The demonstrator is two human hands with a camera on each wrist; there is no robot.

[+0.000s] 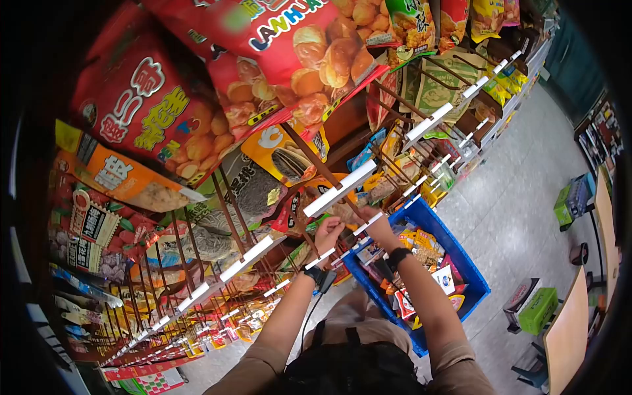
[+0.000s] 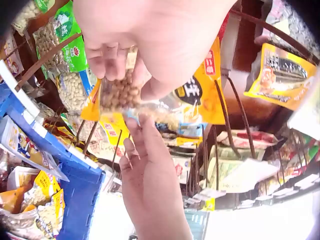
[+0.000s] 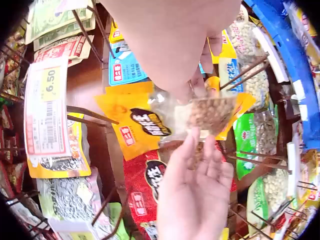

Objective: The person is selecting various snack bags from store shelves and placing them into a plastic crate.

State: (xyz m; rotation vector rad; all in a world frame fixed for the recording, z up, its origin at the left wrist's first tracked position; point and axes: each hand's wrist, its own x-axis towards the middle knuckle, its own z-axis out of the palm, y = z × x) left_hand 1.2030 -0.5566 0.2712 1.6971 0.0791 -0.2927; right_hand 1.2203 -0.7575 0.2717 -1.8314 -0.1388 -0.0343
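Note:
An orange and clear packet of round brown nuts (image 2: 120, 95) (image 3: 212, 114) spans the gap between both hands. My left hand (image 1: 328, 234) (image 2: 155, 40) (image 3: 195, 195) pinches it, fingers curled and thumb against the film. At the same packet, my right hand (image 1: 380, 230) (image 2: 152, 185) (image 3: 175, 40) grips its edge with thumb and fingertips; the palm hides part of that grip in the right wrist view. The packet's orange end with a black label faces the right wrist camera, tilted. In the head view, rack hooks and white tags partly cover the hands.
A blue crate (image 1: 469, 304) (image 2: 82, 192) with many snack packets stands below the right forearm. Metal hooks with white price holders (image 1: 341, 189) project around the hands. Large red snack bags (image 1: 289, 59) hang above. A price card (image 3: 47, 107) hangs beside the packet. Grey floor (image 1: 513, 171) lies right.

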